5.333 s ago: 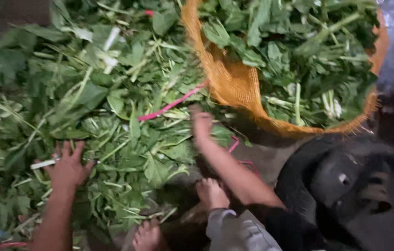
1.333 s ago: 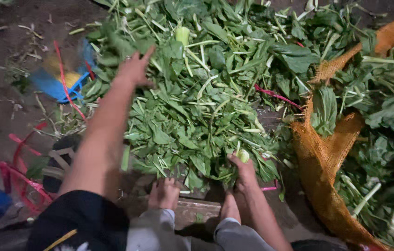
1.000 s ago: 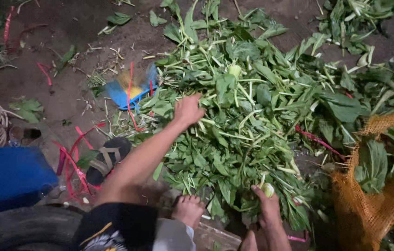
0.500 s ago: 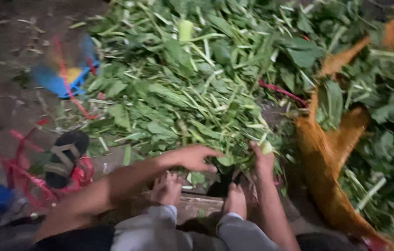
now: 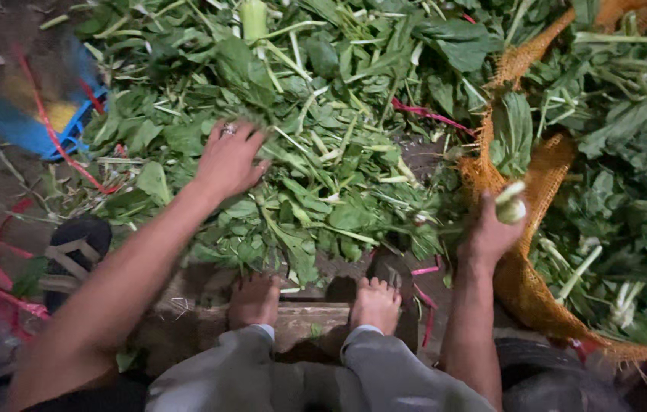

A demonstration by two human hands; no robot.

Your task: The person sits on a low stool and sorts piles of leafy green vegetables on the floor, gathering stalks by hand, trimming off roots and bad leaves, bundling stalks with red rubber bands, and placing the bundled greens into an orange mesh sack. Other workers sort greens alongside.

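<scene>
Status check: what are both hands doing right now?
Left hand flat on leaf pile. Right hand grips pale stems beside orange sack. Nothing blocking.

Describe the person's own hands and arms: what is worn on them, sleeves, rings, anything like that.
Both arms are bare right up to the bottom edge of the picture, with no sleeves, gloves or watch in view. The left hand wears a ring on one finger. The right hand shows no ring from this side.

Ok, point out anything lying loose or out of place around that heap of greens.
Pink plastic strings lie tangled among the leafy greens, and red ones trail across the dirt by a blue object. A dark sandal sits alone beside the left hand's arm. The right hand grips pale stems.
</scene>
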